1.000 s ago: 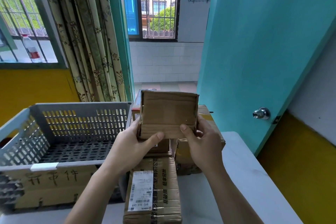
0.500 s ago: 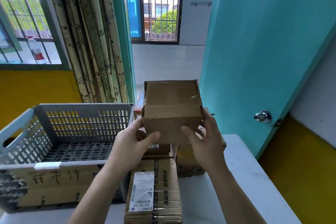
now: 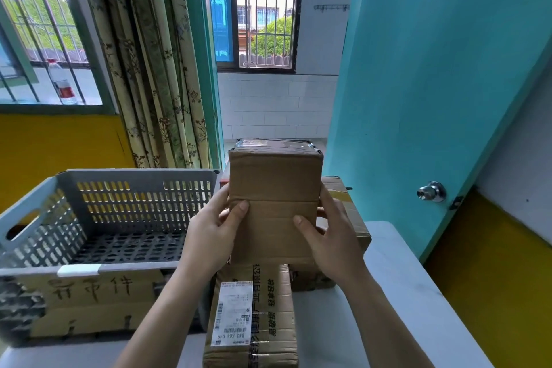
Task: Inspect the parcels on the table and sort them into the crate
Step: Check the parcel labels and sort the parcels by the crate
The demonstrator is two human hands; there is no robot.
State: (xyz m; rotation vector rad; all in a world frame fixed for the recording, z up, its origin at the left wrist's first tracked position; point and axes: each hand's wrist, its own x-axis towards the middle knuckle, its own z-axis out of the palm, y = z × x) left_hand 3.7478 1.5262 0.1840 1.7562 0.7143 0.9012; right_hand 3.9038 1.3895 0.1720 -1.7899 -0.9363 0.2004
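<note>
At the far left, a water bottle [image 3: 61, 84] stood on the ledge outside a barred window, and a patterned curtain [image 3: 155, 54] hung beside it. Below, a grey slatted crate [image 3: 89, 188] sat on the white table [image 3: 418, 293], its floor bare and a hand-lettered strip of cardboard [image 3: 86, 305] fixed across its near wall, probably a sorting label. Just right of the crate, the person's left hand [image 3: 209, 236] gripped one side of a plain brown box [image 3: 273, 203], thumb pressed flat on the near face, fingers curled behind. The box was held upright in the air above the table, apparently raised close to the eyes for checking. The right hand [image 3: 331, 236] clasped the opposite side the same way, thumb in front. Beneath the box lay a longer parcel [image 3: 254, 323] with a white shipping label [image 3: 231, 314], and behind the right hand another taped parcel [image 3: 349, 212] waited. At the far right, a turquoise door [image 3: 433, 69] with a metal knob [image 3: 431, 192] stood open.
</note>
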